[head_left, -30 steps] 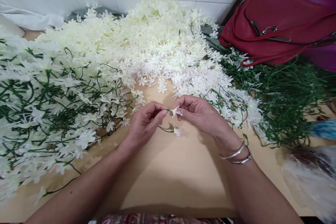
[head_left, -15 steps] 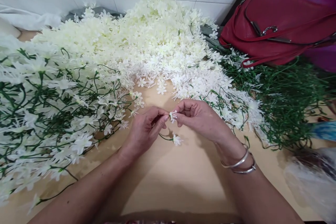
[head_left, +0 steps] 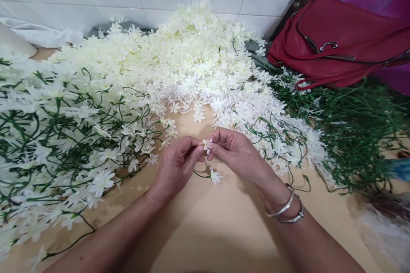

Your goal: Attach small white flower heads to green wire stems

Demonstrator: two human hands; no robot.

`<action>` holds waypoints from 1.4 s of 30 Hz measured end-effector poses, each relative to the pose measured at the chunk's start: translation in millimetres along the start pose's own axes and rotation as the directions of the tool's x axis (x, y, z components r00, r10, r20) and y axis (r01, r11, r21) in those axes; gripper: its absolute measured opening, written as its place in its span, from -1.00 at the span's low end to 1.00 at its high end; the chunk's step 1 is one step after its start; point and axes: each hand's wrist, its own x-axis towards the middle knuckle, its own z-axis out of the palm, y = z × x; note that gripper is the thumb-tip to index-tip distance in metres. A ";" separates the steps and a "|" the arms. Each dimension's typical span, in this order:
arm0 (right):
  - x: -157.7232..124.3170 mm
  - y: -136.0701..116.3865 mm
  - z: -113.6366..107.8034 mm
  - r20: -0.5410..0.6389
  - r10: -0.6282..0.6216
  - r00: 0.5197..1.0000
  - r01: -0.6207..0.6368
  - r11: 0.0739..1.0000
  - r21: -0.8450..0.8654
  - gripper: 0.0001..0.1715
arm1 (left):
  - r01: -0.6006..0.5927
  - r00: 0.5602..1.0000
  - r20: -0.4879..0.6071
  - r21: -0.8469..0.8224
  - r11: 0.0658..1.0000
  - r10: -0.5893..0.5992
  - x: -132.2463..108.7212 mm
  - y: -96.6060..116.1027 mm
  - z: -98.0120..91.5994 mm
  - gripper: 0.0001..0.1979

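Fingertips of my left hand (head_left: 179, 160) pinch a thin green stem (head_left: 201, 175), which curves out below them to a second white flower (head_left: 215, 176). Between my two hands sits a small white flower (head_left: 206, 146). My right hand (head_left: 232, 151) grips it at its petals with thumb and forefinger. Two silver bangles (head_left: 286, 208) circle the right wrist. Beyond both hands lies a big heap of cream-white flowers (head_left: 192, 47).
White flowers on green stems (head_left: 57, 145) spread over the left. Bare green stems (head_left: 361, 123) pile up at the right, below a red bag (head_left: 346, 38). Clear plastic (head_left: 381, 226) lies at the lower right of the table (head_left: 218, 230).
My right hand has shifted slightly left and closer to my left hand. The small flower now faces the camera more. The whole view has tilted a little, so the heaps appear lower.
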 end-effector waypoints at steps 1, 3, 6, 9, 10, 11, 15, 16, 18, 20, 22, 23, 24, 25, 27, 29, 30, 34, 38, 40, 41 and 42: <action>0.5 0.5 0.2 -0.002 -0.004 1.000 0.004 1.000 -0.001 -0.79 | 0.013 1.000 0.001 -0.006 1.000 -0.013 -0.5 0.0 0.4 -0.82; 1.5 0.5 -0.4 0.003 -0.008 1.000 0.008 1.000 0.006 -0.82 | 0.042 0.999 0.002 -0.033 0.999 -0.042 -1.3 0.3 1.5 -0.81; 2.7 -1.1 -3.1 0.032 -0.003 0.999 0.002 1.000 0.029 -0.83 | 0.095 0.996 0.014 -0.132 0.987 -0.094 -1.6 0.7 3.4 -0.80; 3.0 -2.8 -5.5 0.046 -0.005 0.999 0.003 0.999 0.052 -0.79 | 0.100 0.994 0.052 -0.192 0.976 -0.092 -1.4 -0.3 3.9 -0.78; 2.9 -3.2 -5.9 0.042 -0.007 0.999 0.005 0.999 0.054 -0.78 | 0.089 0.995 0.055 -0.184 0.979 -0.080 -1.3 -0.9 3.7 -0.78; 2.8 -3.4 -6.3 0.041 -0.008 0.999 0.005 0.999 0.053 -0.77 | 0.077 0.996 0.054 -0.162 0.984 -0.069 -1.2 -1.4 3.4 -0.78; 2.3 -3.5 -7.3 0.054 -0.005 0.999 0.003 1.000 0.026 -0.78 | 0.014 1.000 0.012 -0.015 1.000 -0.014 -1.2 -1.7 2.3 -0.82; 2.1 -3.3 -7.5 0.054 -0.003 0.999 0.002 1.000 0.017 -0.78 | -0.003 1.000 0.004 0.013 1.000 0.003 -1.2 -1.2 2.3 -0.84; 1.6 -2.5 -7.5 0.055 0.006 0.998 -0.006 1.000 -0.001 -0.80 | -0.026 1.000 -0.006 0.041 0.999 0.026 -1.4 -0.1 2.4 -0.86; 1.0 -1.2 -6.7 0.053 0.017 0.998 -0.016 1.000 -0.016 -0.82 | -0.026 1.000 -0.003 0.046 0.999 0.027 -1.4 1.0 2.8 -0.86; 0.6 0.5 -4.9 0.041 0.021 0.999 -0.019 0.999 -0.032 -0.82 | -0.020 1.000 0.000 0.052 0.998 0.020 -1.1 1.9 3.4 -0.86; 0.6 1.5 -3.8 0.033 0.021 0.999 -0.020 0.999 -0.037 -0.82 | -0.019 1.000 -0.002 0.057 0.998 0.019 -0.8 2.2 3.7 -0.87; 0.7 2.5 -2.8 0.029 0.021 0.999 -0.020 0.999 -0.040 -0.82 | -0.019 1.000 -0.006 0.062 0.998 0.019 -0.4 2.4 4.0 -0.86; 1.0 3.4 -1.9 0.027 0.022 0.999 -0.021 0.999 -0.038 -0.82 | -0.018 1.000 -0.013 0.066 0.998 0.019 -0.1 2.5 4.3 -0.86; 1.8 4.2 -1.2 0.022 0.019 1.000 -0.018 1.000 -0.021 -0.82 | -0.009 1.000 -0.022 0.055 0.998 0.010 0.4 2.7 4.9 -0.85; 2.9 3.5 -2.9 0.027 0.009 1.000 -0.009 1.000 0.011 -0.80 | 0.005 1.000 -0.012 0.011 1.000 -0.005 0.4 2.9 5.2 -0.84; 3.4 2.6 -4.8 0.038 0.002 0.999 -0.003 1.000 0.029 -0.78 | 0.010 1.000 -0.002 -0.017 1.000 -0.010 0.3 3.0 5.3 -0.84; 4.6 -2.1 -15.5 0.115 -0.017 0.993 0.012 0.999 0.049 -0.72 | 0.038 0.999 0.000 -0.055 0.998 -0.038 -0.9 2.2 5.3 -0.85; 4.3 -4.2 -19.9 0.119 0.012 0.993 -0.017 0.999 0.044 -0.65 | 0.068 0.997 -0.033 -0.069 0.995 -0.070 -1.8 -0.8 5.6 -0.86; 3.8 -4.1 -18.1 0.100 0.024 0.995 -0.030 0.998 0.053 -0.65 | 0.055 0.998 -0.036 -0.057 0.997 -0.057 -2.2 -1.5 5.7 -0.86; 3.6 -3.9 -16.7 0.087 0.027 0.996 -0.032 0.998 0.053 -0.66 | 0.044 0.998 -0.039 -0.042 0.998 -0.045 -2.3 -1.4 5.8 -0.86; 3.2 -3.6 -15.2 0.073 0.029 0.997 -0.032 0.998 0.048 -0.67 | 0.029 0.999 -0.041 -0.024 0.999 -0.030 -2.4 -1.1 5.8 -0.86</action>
